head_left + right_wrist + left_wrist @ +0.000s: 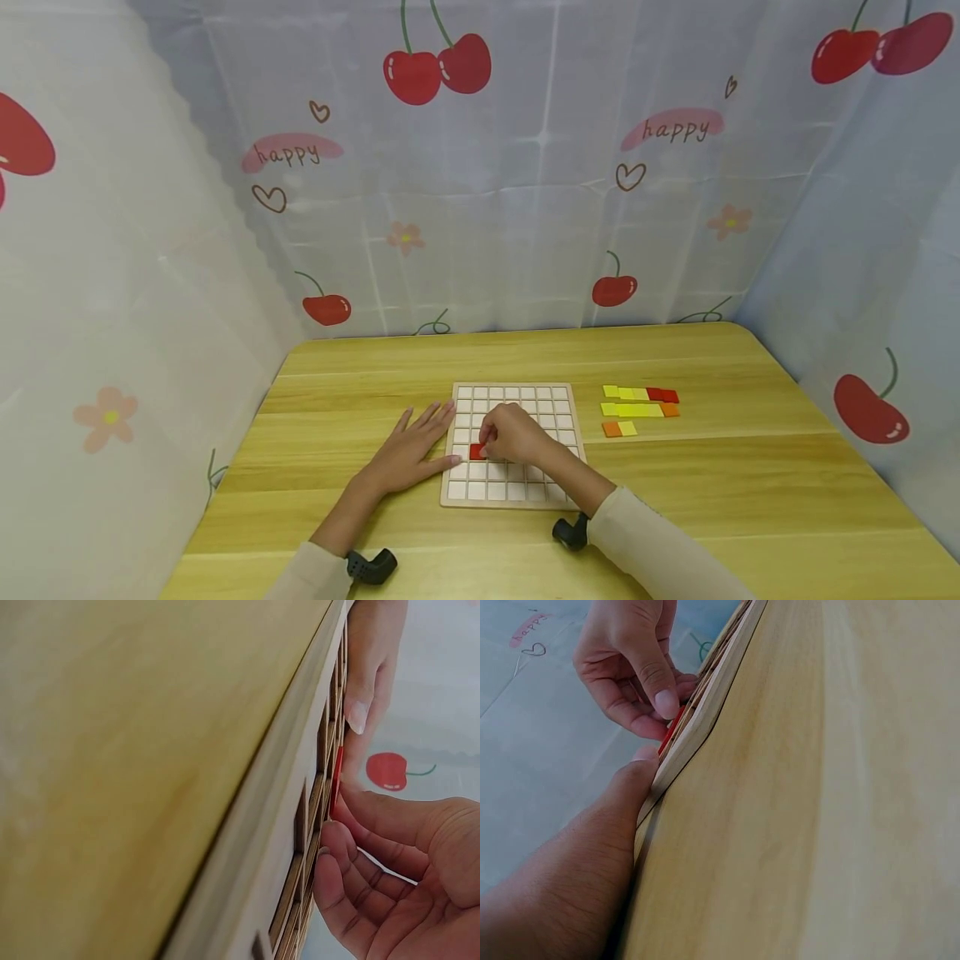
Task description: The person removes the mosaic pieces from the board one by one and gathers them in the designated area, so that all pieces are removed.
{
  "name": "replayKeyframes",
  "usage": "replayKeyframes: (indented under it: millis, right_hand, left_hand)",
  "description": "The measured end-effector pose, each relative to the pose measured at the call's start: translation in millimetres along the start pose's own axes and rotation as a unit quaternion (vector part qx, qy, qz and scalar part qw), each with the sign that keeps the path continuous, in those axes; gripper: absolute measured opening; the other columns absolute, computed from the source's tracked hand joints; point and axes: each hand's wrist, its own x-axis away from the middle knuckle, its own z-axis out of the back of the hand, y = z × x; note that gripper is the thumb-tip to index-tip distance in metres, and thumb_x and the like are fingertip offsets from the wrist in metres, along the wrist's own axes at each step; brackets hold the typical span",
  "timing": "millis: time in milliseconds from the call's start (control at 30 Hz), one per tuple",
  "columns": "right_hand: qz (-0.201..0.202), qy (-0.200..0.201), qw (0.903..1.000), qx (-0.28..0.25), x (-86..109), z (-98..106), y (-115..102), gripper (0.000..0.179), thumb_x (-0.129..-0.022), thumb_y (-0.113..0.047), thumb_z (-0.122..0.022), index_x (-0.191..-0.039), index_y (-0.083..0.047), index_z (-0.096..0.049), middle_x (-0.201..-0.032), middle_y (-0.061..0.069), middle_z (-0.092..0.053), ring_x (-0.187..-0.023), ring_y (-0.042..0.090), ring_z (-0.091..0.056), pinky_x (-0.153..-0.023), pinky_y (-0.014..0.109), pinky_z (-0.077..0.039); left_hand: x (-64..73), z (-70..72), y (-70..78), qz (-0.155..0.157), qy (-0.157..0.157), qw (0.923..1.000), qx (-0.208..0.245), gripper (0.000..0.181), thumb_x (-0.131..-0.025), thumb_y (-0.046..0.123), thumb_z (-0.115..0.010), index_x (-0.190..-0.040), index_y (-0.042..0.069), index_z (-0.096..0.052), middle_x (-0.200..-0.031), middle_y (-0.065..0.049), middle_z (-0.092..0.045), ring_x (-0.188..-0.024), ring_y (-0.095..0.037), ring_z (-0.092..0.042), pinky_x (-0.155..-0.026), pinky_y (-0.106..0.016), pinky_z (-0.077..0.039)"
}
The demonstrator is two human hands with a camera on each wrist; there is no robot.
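Note:
A square wooden board (495, 504) with a grid of shallow cells lies on the table. My right hand (516, 435) is over its left-middle part, thumb and fingertips pinching a small red square tile (476, 452). That tile sits at a cell near the left edge, lying about level with the grid in the right wrist view. My left hand (408, 454) lies with fingers spread along the board's left side, its thumb tip on the rim near the red tile. Part of the grid is hidden under the right hand and forearm.
Right of the board, loose square tiles lie in three rows: yellow ones (625, 392) ending in red ones (663, 395), yellow ones (632, 410) ending in an orange one (671, 410), then an orange (612, 429) and a yellow. A cherry-print curtain (510, 208) surrounds the wooden table (360, 367).

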Motion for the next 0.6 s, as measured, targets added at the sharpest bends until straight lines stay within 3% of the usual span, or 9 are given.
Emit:
replayKeyframes:
  millis: [600]
  right_hand:
    - [-0.001, -0.006, 1.0, -0.003, 0.4, 1.1, -0.9, 0.014, -0.08, -0.001, -0.085, -0.076, -0.008, -0.073, -0.064, -0.006, -0.061, -0.057, 0.007, -0.053, -0.054, 0.022, -0.046]
  left_hand:
    - [0.1, 0.7, 0.1, 0.001, -0.007, 1.0, -0.003, 0.088, -0.099, 0.069, -0.043, -0.164, 0.015, -0.018, -0.169, -0.001, -0.018, -0.155, -0.03, -0.018, -0.121, -0.063, -0.008]
